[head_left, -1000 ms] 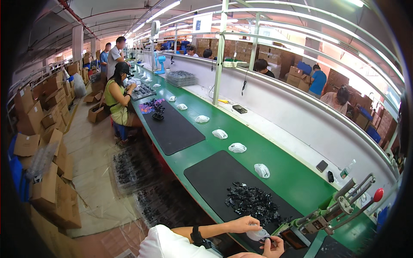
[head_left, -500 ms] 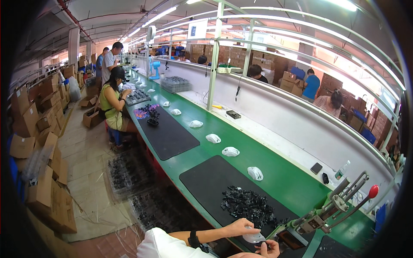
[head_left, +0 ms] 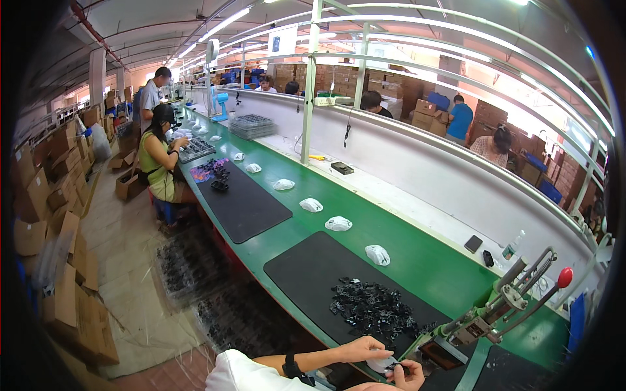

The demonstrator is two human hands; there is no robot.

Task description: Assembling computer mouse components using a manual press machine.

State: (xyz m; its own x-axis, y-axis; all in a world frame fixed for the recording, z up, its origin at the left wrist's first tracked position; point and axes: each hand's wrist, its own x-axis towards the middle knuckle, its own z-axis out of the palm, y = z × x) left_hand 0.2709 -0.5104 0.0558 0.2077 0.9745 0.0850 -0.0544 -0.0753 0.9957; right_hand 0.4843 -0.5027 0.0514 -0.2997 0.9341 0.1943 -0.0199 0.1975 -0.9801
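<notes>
My left hand (head_left: pixel 362 350) grips a white computer mouse shell (head_left: pixel 380 364) from above, low in the view at the near edge of the bench. My right hand (head_left: pixel 409 376) is closed at the shell's right end, where something small and dark shows between the fingers. Just beyond my hands, a heap of small black plastic parts (head_left: pixel 372 306) lies on a black mat (head_left: pixel 301 266). To the right of my hands stands a green hand press (head_left: pixel 466 329) with a red-knobbed lever (head_left: pixel 565 278).
Several white mouse shells (head_left: pixel 377 255) sit in a row along the green bench surface (head_left: pixel 430 274). A phone (head_left: pixel 473 244) and a bottle (head_left: pixel 514 245) are on the white ledge. A seated co-worker (head_left: pixel 160 156) works further left. Cardboard boxes (head_left: pixel 78 313) line the floor at left.
The whole view has shifted slightly, so most things appear a little further left and higher. My hands stay on the mouse shell, which now shows less between them.
</notes>
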